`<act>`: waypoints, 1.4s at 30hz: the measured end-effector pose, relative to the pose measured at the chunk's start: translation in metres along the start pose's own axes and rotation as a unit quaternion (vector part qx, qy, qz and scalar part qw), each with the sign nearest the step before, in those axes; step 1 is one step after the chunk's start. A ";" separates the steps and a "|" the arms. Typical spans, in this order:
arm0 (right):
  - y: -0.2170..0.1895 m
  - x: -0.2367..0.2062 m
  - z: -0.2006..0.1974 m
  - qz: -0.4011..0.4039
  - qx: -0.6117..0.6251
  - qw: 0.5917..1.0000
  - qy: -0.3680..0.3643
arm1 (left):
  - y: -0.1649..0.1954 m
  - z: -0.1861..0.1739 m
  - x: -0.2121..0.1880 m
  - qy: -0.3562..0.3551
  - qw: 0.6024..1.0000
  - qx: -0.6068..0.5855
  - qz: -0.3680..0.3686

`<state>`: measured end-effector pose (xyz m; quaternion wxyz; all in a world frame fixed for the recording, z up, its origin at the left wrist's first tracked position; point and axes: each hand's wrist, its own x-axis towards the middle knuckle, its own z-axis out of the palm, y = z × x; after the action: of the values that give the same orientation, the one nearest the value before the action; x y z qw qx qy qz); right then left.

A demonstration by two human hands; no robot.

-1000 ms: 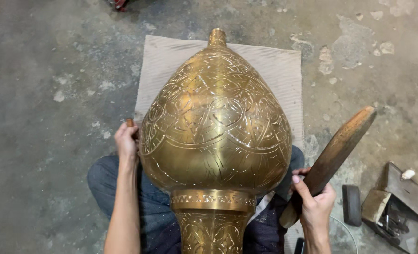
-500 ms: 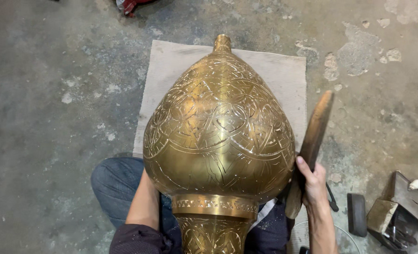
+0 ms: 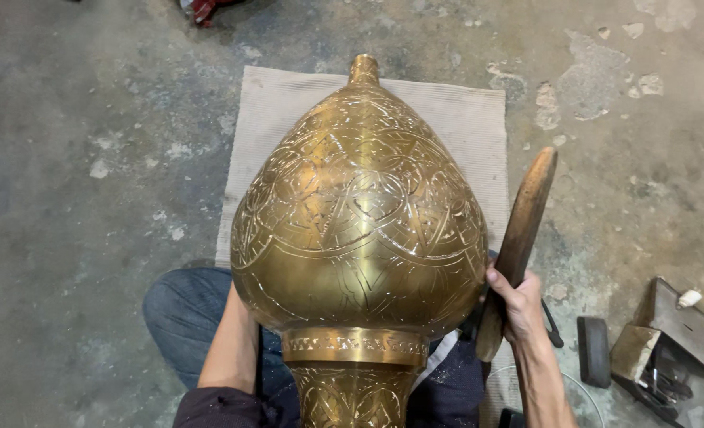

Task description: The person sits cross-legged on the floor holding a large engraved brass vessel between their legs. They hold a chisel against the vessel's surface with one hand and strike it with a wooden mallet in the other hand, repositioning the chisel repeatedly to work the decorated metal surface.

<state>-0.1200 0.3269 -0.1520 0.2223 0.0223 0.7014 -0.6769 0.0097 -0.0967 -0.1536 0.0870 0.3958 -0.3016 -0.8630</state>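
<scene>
Vessel: a big brass vessel [image 3: 358, 230], teardrop-shaped, swelling wide and tapering to a small knob at the far end; it lies across the person's lap with that tip over the cloth.
Surface: bright golden metal, chased all over with interlaced bands and leaf scrolls; a smoother plain belt runs round the widest part.
Collar: a narrow raised band [image 3: 355, 345] with fine engraving rings the neck, and below it the patterned stem runs out of view at the bottom edge.
Right hand: right hand [image 3: 515, 305] sits just beside the vessel's right flank, fingers [image 3: 501, 287] curled tight round the lower part of a wooden mallet.
Mallet: the wooden mallet [image 3: 521, 235] is long, flat-sided and rounded at the top, dark brown and worn smooth, standing nearly upright alongside the brass.
Left hand: hidden under the vessel; only the bare left forearm [image 3: 229, 349] shows, running up beneath the belly, so there's no telling how the fingers sit.
Cloth: a pale ribbed cloth [image 3: 455, 119] spread flat on the floor beneath.
Floor: rough grey concrete floor [image 3: 82, 158], patchy and pitted.
Lap: blue denim knee [image 3: 181, 313] at left.
Right side: a dark block [image 3: 594, 351] and an open metal box [image 3: 673, 341] of bits sit apart on the floor.
</scene>
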 end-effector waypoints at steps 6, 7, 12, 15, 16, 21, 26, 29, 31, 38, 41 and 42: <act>-0.002 -0.004 0.007 0.010 0.020 1.000 -0.001 | 0.000 -0.003 0.002 0.002 1.000 0.019 -0.006; -0.003 -0.005 0.009 0.012 0.026 1.000 0.000 | 0.000 -0.003 0.002 0.001 1.000 0.023 -0.005; 0.005 -0.017 0.020 0.069 0.133 0.988 -0.020 | 0.014 -0.002 0.006 0.014 0.996 0.092 0.007; 0.022 -0.028 0.035 0.133 0.165 0.977 -0.009 | 0.038 0.002 0.005 0.042 0.984 0.171 0.024; 0.028 -0.032 0.039 0.159 0.170 0.973 -0.003 | 0.048 0.005 0.005 0.046 0.979 0.198 0.020; 0.054 -0.041 0.062 0.255 0.299 0.919 0.042 | 0.075 0.018 0.007 -0.040 0.976 0.215 0.009; 0.049 -0.038 0.058 0.248 0.296 0.922 0.024 | 0.073 0.014 0.014 0.010 0.973 0.232 0.002; 0.043 -0.035 0.060 0.201 0.277 0.940 0.009 | 0.072 0.004 0.013 0.045 0.976 0.210 0.042; 0.039 -0.034 0.063 0.150 0.269 0.951 -0.005 | 0.073 -0.001 0.006 0.089 0.951 0.276 0.109; 0.027 -0.057 0.053 0.069 0.057 0.991 0.104 | 0.099 0.005 -0.060 0.080 0.823 0.390 0.405; 0.029 -0.072 0.040 -0.015 -0.077 0.990 0.116 | 0.104 0.029 -0.100 -0.044 0.892 0.269 0.360; 0.033 -0.076 0.037 -0.066 -0.073 0.990 0.106 | 0.103 0.039 -0.109 -0.081 0.895 0.273 0.343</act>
<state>-0.0299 0.3145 -0.1560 0.1030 0.0311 0.7686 -0.6307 0.0452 -0.1196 -0.0040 0.2414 0.2046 -0.6481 -0.6927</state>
